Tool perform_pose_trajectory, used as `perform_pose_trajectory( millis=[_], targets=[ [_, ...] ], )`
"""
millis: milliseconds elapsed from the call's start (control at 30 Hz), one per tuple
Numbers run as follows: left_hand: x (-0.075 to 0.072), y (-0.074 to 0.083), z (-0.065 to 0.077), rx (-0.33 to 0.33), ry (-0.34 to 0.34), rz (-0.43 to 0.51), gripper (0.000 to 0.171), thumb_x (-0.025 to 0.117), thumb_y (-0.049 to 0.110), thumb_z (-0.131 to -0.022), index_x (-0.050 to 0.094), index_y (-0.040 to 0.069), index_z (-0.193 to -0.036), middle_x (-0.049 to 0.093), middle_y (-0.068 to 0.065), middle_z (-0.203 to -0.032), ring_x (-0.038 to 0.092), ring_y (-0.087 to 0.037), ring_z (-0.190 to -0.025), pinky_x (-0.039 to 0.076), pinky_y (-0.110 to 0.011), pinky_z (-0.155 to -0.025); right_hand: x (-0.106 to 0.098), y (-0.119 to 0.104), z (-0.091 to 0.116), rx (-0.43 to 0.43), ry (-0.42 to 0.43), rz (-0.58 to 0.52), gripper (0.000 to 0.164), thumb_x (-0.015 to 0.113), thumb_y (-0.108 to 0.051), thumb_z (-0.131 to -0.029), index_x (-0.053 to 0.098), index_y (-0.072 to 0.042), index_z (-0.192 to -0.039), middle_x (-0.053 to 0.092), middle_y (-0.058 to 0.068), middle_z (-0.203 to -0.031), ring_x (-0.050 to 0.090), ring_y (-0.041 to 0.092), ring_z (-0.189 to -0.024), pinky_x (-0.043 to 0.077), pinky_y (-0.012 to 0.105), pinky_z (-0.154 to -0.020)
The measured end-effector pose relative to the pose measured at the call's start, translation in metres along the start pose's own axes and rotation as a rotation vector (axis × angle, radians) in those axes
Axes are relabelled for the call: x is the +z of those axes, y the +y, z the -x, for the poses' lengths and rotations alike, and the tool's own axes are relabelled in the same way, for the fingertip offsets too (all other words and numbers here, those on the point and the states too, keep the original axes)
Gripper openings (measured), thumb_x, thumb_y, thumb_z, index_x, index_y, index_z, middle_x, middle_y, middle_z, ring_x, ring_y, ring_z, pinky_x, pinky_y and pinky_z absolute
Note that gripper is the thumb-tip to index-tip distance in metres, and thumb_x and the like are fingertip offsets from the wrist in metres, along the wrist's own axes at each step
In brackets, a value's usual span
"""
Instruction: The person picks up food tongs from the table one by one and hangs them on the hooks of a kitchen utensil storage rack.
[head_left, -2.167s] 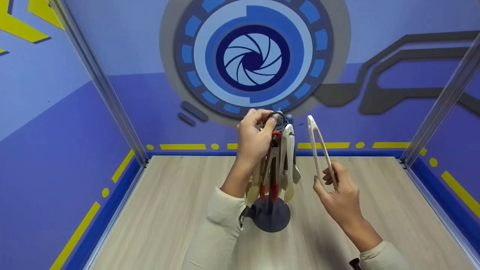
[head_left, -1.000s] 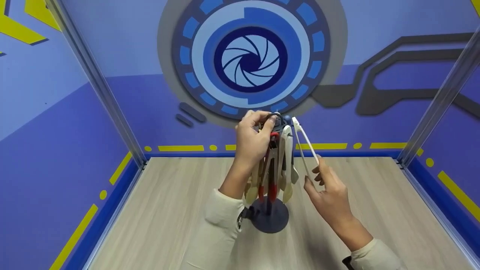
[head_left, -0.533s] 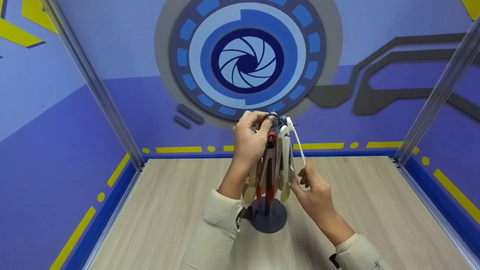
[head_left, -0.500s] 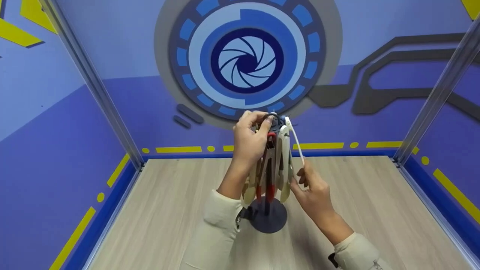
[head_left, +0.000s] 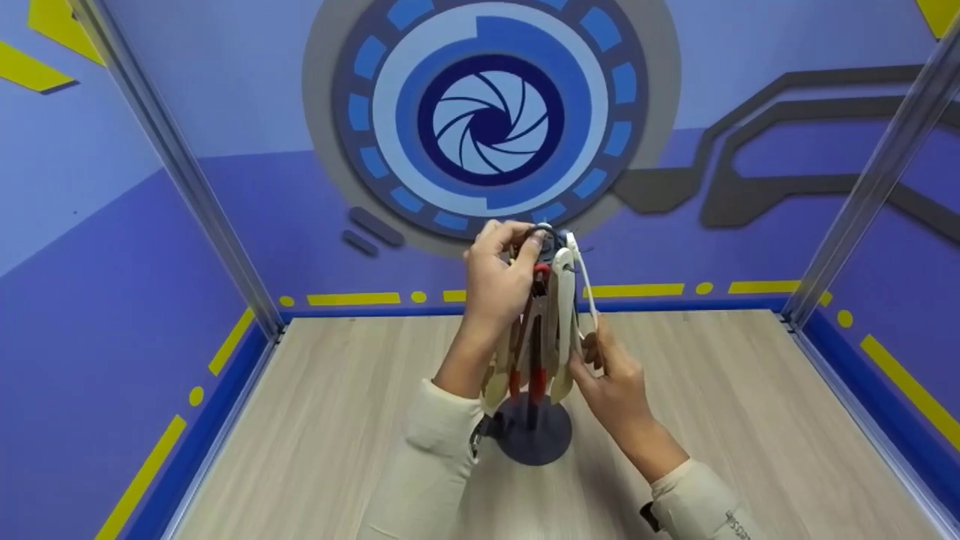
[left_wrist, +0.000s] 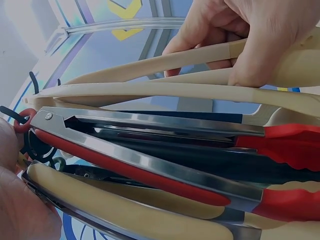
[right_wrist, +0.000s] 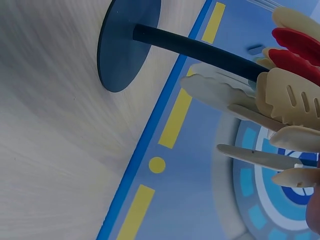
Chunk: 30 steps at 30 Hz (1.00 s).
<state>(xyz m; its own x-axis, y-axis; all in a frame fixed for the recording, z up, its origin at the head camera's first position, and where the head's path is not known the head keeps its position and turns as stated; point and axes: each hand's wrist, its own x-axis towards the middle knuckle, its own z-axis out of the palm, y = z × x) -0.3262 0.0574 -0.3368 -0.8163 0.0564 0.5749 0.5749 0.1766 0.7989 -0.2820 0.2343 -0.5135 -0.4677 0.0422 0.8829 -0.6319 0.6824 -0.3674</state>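
Observation:
My left hand pinches the dark ring at the top of a black utensil rack, hung with several tongs. With thumb and fingers, my right hand grips the arms of cream tongs, held upright with the hinge end at the rack's right-side hooks. In the left wrist view those tongs lie beside hanging cream tongs; whether they sit on a hook I cannot tell. Steel tongs with red tips hang nearer the left hand. The right wrist view shows several tong tips.
The rack's round base stands on a wood-grain table. Blue printed panels and metal corner posts enclose the back and sides. A thin hook sticks out right of the rack's top.
My right hand has brought the cream tongs leftward from well apart to right against the rack's top. My left hand keeps its grip on the ring; the view has shifted slightly.

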Motion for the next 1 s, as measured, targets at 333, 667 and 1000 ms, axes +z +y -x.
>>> perform_pose_trajectory(
  millis=[333,667,1000],
  targets=[
    [-0.0003,0.0011,-0.0005,0.005,0.0,-0.021,0.011,0.072,0.019,-0.103,0.081,0.013,-0.105,0.061,-0.002,-0.091,0.057,-0.015,-0.091,0.037,-0.034,-0.09,0.0061,0.0031,0.0004,-0.012,0.02,-0.021,0.064,0.074,0.011,-0.084,0.055,0.003,-0.145,0.069,0.012,-0.083,0.061,0.022,-0.065,0.049,0.027,-0.061],
    [-0.0014,-0.0019,-0.0003,0.009,0.009,-0.041,0.012,0.071,0.018,-0.103,0.081,0.012,-0.106,0.061,-0.003,-0.092,0.055,-0.016,-0.091,0.04,-0.032,-0.085,0.0098,0.003,0.0031,-0.004,0.005,-0.015,0.07,0.076,0.011,-0.084,0.052,0.005,-0.15,0.07,0.012,-0.086,0.061,0.021,-0.067,0.05,0.028,-0.061],
    [0.0019,-0.0005,0.0006,-0.004,0.002,-0.003,0.012,0.071,0.017,-0.103,0.081,0.012,-0.106,0.059,-0.001,-0.092,0.056,-0.015,-0.093,0.043,-0.027,-0.077,0.0057,0.0031,0.0044,0.027,-0.015,-0.006,0.067,0.076,0.006,-0.088,0.052,0.004,-0.15,0.07,0.013,-0.088,0.063,0.022,-0.073,0.051,0.025,-0.064]
  ],
)
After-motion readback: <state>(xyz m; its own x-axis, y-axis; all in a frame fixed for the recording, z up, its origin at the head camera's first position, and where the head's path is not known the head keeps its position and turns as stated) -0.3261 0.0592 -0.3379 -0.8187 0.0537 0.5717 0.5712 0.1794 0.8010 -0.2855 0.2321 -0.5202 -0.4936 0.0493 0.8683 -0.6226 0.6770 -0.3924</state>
